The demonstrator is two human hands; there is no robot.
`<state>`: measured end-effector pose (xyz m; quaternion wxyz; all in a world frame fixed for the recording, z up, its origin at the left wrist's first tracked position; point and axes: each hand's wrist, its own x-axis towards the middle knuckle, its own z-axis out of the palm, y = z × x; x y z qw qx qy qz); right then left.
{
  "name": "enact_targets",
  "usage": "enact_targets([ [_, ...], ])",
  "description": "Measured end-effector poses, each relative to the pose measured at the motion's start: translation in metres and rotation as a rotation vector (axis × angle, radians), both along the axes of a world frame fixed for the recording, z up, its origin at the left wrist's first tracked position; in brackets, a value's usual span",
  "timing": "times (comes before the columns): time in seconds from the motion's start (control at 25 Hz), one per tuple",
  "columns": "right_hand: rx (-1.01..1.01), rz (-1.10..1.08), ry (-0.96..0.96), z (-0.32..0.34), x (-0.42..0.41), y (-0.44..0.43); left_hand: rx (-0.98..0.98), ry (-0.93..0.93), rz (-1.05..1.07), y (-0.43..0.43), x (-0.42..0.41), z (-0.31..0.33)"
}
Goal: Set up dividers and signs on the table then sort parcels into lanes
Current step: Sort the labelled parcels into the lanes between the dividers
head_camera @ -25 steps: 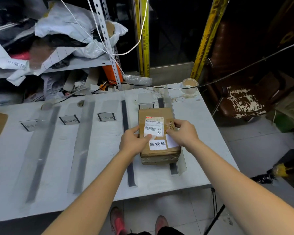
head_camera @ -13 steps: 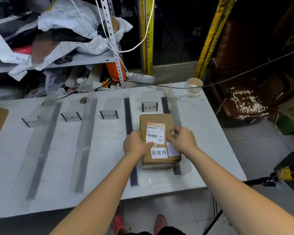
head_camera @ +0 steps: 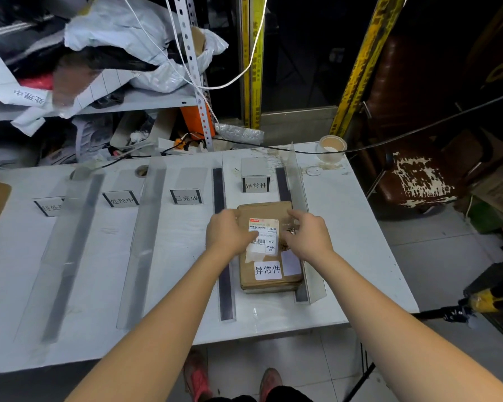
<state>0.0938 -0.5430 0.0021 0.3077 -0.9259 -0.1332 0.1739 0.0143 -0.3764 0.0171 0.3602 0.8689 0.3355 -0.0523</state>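
Placing the parcel (head_camera: pixel 269 256) in its lane (head_camera: pixel 262 303) seems the step in hand. It lies flat on the table (head_camera: pixel 360 242), right of centre of the frame, between the dark strip (head_camera: pixel 222 256) and the clear divider (head_camera: pixel 299 198), below the sign (head_camera: pixel 256 185) that matches its sticker (head_camera: pixel 267 269). The left hand (head_camera: pixel 230 233) holds its left edge, thumb on the label (head_camera: pixel 266 236). The right hand (head_camera: pixel 310 237) rests on top, fingers quite straight. The long axis runs up the frame, along the lane, sticker end lowest. Next, both hands should probably let go without turning it.

Parcel (head_camera: pixel 266 208) and sign (head_camera: pixel 255 185) between 2 dividers (head_camera: pixel 296 175) — open tabletop (head_camera: pixel 183 245) leftward.
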Motion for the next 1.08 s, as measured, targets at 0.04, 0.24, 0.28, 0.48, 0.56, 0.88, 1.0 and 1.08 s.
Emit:
enact_targets([
  [0.04, 0.016, 0.021, -0.006, 0.005, 0.002, 0.002, -0.025, -0.057, 0.012, 0.007, 0.0, 0.01],
  [0.24, 0.011, 0.146, -0.081, 0.044, 0.014, 0.026, -0.005, -0.151, 0.063, 0.049, -0.012, 0.056],
  [0.28, 0.004, 0.184, -0.097, 0.054, 0.015, 0.038, 0.026, -0.148, 0.076, 0.06, -0.018, 0.066],
  [0.48, -0.042, 0.438, -0.223, 0.101, -0.006, 0.125, 0.237, -0.121, 0.134, 0.139, -0.07, 0.103],
  [0.56, -0.041, 0.489, -0.257, 0.114, -0.025, 0.164, 0.3, -0.094, 0.189, 0.176, -0.101, 0.112],
  [0.88, -0.041, 0.617, -0.322, 0.14, -0.14, 0.342, 0.38, -0.061, 0.366, 0.346, -0.265, 0.141],
  [1.0, -0.06, 0.632, -0.338, 0.143, -0.185, 0.402, 0.41, -0.06, 0.406, 0.407, -0.322, 0.151],
  [1.08, -0.056, 0.643, -0.36, 0.145, -0.211, 0.438, 0.443, -0.021, 0.393, 0.444, -0.353, 0.154],
])
